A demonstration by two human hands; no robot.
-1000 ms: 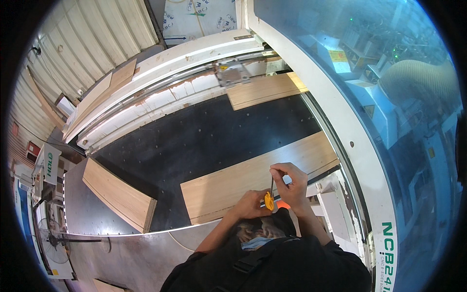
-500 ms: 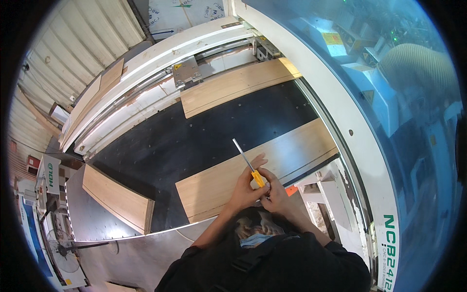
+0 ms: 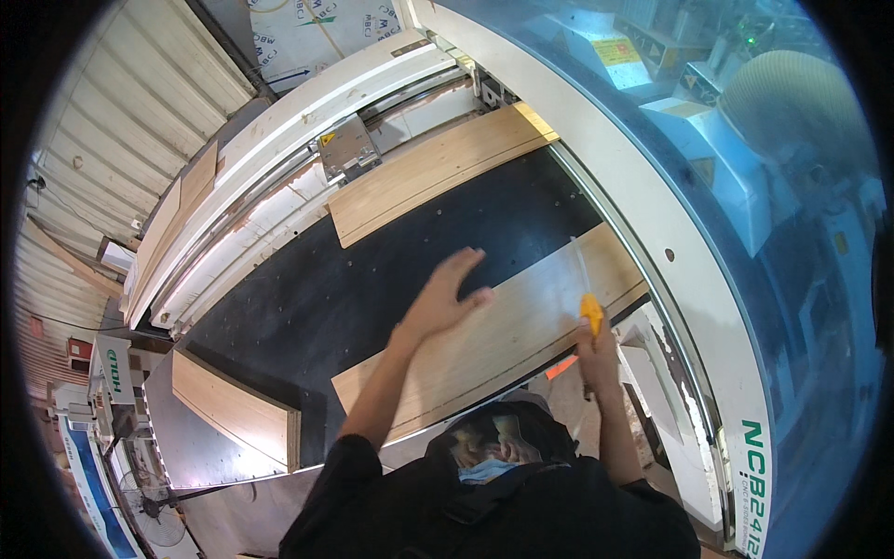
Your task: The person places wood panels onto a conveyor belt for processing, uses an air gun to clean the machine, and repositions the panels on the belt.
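Note:
My right hand (image 3: 599,356) is closed around a yellow-handled tool (image 3: 590,311), held over the right part of the near wooden panel. Its long, thin silver shaft or blade points away from me and is smeared by motion, so I cannot tell its exact kind. My left hand (image 3: 440,303) is open and holds nothing. Its fingers are stretched out to the right, above the far edge of the near wooden panel (image 3: 507,331). That panel lies flat on the black machine table (image 3: 298,289), with a thin groove line along its near side.
Across the table, another grooved panel (image 3: 438,172) lies beside a metal clamp (image 3: 349,154) on the rail. Stacked boards (image 3: 237,410) occupy the left end. At right stands the machine's white frame (image 3: 666,252) with a blue see-through cover (image 3: 792,307).
My hands, together on the tool before, have come apart. The right one carried the tool rightward; the left one let go, opened and moved to the left and away from me.

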